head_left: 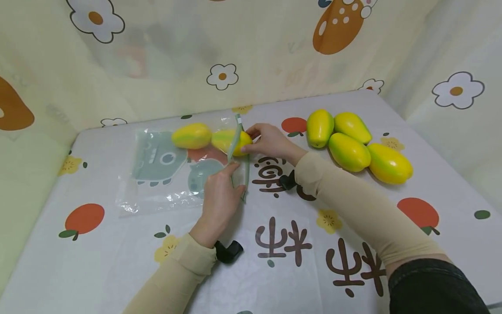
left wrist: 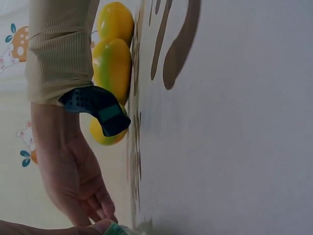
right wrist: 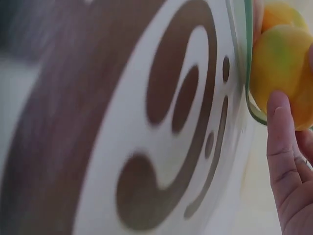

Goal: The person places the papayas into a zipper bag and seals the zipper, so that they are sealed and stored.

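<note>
A mango (head_left: 232, 141) sits halfway through the mouth of a clear zip bag (head_left: 164, 174) lying flat on the counter (head_left: 117, 261), with another mango (head_left: 191, 135) already inside, touching it. The right hand (head_left: 268, 141) pinches the mango's outer end with curled fingers. The left hand (head_left: 219, 196) grips the bag's green-edged opening. Four more mangoes (head_left: 353, 144) lie clustered to the right, well apart.
</note>
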A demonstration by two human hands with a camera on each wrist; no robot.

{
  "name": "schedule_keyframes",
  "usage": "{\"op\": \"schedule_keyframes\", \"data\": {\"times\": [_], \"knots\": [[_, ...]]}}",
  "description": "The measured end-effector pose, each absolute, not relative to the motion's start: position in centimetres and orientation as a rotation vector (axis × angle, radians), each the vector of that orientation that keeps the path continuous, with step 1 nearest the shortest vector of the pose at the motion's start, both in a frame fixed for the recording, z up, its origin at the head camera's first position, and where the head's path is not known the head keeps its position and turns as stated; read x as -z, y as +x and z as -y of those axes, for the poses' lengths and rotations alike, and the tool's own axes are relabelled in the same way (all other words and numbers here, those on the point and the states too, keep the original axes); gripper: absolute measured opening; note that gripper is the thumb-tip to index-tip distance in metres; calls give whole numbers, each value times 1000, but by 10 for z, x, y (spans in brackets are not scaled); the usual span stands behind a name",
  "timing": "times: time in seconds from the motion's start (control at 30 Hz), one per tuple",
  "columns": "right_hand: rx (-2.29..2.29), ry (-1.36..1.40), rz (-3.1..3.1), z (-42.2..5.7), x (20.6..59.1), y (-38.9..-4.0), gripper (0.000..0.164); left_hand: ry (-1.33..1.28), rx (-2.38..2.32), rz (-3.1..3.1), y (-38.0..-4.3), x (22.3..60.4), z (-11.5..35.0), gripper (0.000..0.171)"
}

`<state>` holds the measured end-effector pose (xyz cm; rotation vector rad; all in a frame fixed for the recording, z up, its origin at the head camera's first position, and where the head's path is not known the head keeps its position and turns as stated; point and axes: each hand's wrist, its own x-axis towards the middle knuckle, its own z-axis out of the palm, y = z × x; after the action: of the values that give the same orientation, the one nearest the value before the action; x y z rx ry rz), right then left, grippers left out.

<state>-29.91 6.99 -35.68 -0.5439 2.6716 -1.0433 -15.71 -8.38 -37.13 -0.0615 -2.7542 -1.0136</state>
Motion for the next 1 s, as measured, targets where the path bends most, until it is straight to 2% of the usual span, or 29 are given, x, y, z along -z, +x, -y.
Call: {"op": "schedule_keyframes", "data": {"times": [0.17, 0.5, 0.73, 1.0], "knots": [[1105, -528, -2633, -61, 356, -298, 63, -67, 1021, 2738, -157, 372, 85, 54], [1379, -541, -2371, -53, 359, -297, 47, -44, 1031, 2738, -156, 373, 87, 55], [1071, -690, -2449, -59, 363, -297, 28, -36, 1045, 2754, -156, 372, 87, 55], [723, -878, -2608, -66, 365, -297, 24, -83, 1026, 2735, -156, 372, 83, 55]]}}
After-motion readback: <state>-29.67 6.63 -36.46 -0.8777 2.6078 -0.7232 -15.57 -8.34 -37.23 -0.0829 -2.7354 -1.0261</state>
